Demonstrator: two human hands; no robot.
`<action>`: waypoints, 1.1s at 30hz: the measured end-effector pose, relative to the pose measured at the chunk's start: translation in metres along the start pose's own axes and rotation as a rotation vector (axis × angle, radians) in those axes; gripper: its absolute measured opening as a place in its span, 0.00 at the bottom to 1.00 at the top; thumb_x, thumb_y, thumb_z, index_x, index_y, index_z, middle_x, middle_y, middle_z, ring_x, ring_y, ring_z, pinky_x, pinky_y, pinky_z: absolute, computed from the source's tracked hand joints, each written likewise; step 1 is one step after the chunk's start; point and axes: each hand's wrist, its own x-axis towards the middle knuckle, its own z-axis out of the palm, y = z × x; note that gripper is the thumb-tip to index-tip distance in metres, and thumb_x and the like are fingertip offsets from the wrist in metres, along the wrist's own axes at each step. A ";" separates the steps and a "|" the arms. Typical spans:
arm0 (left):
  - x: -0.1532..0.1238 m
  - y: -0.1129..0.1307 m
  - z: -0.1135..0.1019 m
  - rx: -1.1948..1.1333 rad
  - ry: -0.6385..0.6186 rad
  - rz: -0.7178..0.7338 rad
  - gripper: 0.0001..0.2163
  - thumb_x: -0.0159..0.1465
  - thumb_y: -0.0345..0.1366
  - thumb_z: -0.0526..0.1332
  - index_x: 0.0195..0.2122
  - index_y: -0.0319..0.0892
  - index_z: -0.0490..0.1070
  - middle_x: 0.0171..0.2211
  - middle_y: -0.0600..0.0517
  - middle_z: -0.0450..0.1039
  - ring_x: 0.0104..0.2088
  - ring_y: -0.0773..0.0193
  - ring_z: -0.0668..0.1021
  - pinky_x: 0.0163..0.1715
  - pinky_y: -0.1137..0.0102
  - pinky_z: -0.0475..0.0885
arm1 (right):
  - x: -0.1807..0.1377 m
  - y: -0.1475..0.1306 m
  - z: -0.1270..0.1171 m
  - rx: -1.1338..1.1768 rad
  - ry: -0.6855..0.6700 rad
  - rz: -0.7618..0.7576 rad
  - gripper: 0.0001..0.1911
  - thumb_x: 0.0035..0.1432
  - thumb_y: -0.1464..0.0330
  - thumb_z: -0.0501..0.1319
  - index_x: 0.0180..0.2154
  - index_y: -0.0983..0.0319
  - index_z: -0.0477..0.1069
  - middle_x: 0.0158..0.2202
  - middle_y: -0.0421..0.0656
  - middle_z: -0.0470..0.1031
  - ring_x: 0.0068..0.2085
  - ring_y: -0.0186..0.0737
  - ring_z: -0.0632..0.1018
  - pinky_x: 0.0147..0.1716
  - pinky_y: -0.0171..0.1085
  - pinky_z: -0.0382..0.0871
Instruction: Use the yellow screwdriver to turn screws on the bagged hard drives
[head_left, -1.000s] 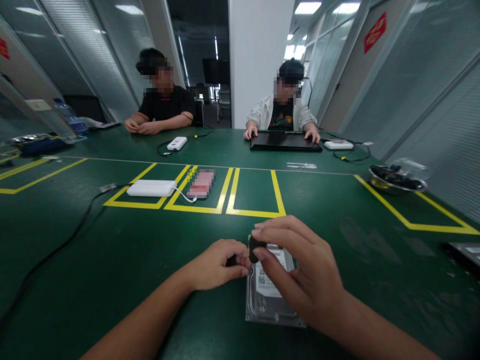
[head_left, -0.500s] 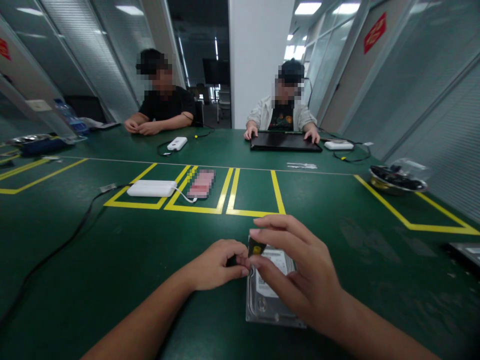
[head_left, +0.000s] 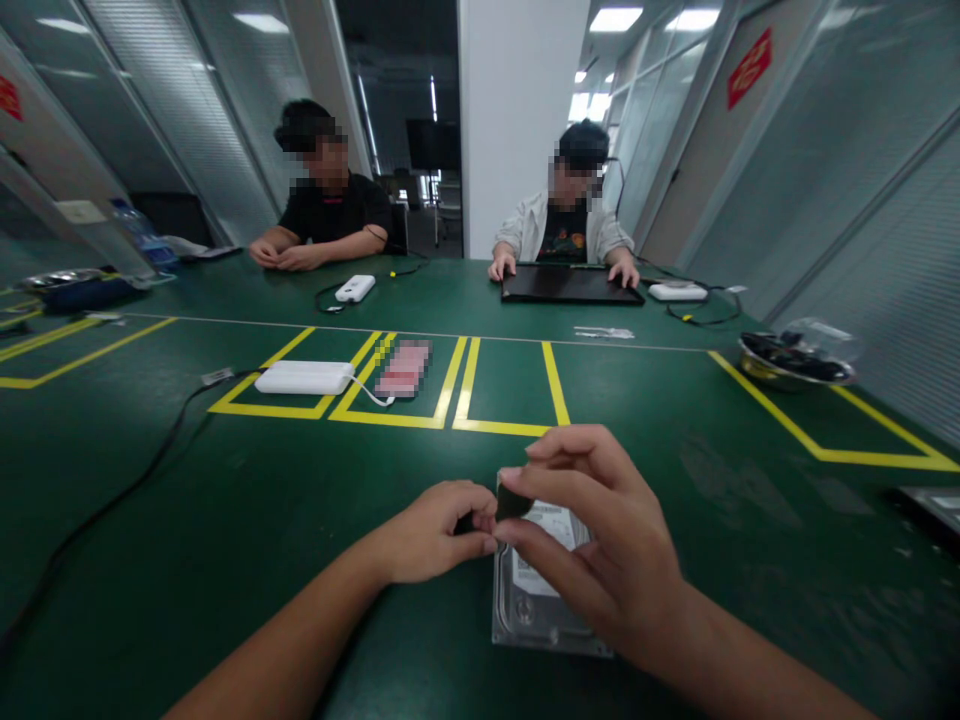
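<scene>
A silver hard drive (head_left: 534,600) with a white label lies flat on the green table (head_left: 225,520) close to me. My right hand (head_left: 600,545) hovers over it and pinches a small black part (head_left: 511,502) between thumb and forefinger. My left hand (head_left: 439,528) is curled in a loose fist just left of the drive, its fingertips pinching a small dark piece (head_left: 465,522) that touches the black part. Most of that piece is hidden.
Yellow tape boxes mark the table; one holds a white power bank (head_left: 304,377) with a cable, another a pink item (head_left: 403,368). Two people sit opposite, one at a laptop (head_left: 570,284). A metal bowl (head_left: 795,362) stands at the right, another drive (head_left: 934,503) at the right edge.
My right hand has turned the small black part a little and shifted slightly up and left. The left hand and the drive have stayed put.
</scene>
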 end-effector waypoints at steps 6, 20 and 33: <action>-0.001 -0.001 0.002 -0.012 -0.016 -0.006 0.10 0.65 0.37 0.60 0.46 0.42 0.72 0.40 0.50 0.74 0.42 0.57 0.75 0.44 0.65 0.69 | 0.003 -0.002 -0.001 0.044 -0.016 -0.010 0.15 0.59 0.78 0.60 0.48 0.63 0.73 0.42 0.47 0.73 0.42 0.37 0.75 0.38 0.37 0.76; -0.001 -0.003 0.001 0.027 -0.019 0.012 0.08 0.65 0.38 0.60 0.42 0.41 0.72 0.39 0.50 0.74 0.40 0.58 0.74 0.44 0.65 0.68 | 0.003 -0.001 -0.001 0.046 -0.044 -0.066 0.16 0.59 0.79 0.59 0.49 0.66 0.70 0.46 0.48 0.76 0.49 0.38 0.76 0.49 0.39 0.75; -0.001 -0.001 0.001 -0.034 0.000 0.035 0.10 0.64 0.36 0.60 0.46 0.42 0.72 0.40 0.50 0.74 0.42 0.57 0.74 0.44 0.66 0.68 | 0.000 -0.001 0.000 0.051 -0.035 -0.033 0.16 0.59 0.78 0.59 0.49 0.63 0.71 0.44 0.47 0.73 0.46 0.39 0.75 0.42 0.40 0.76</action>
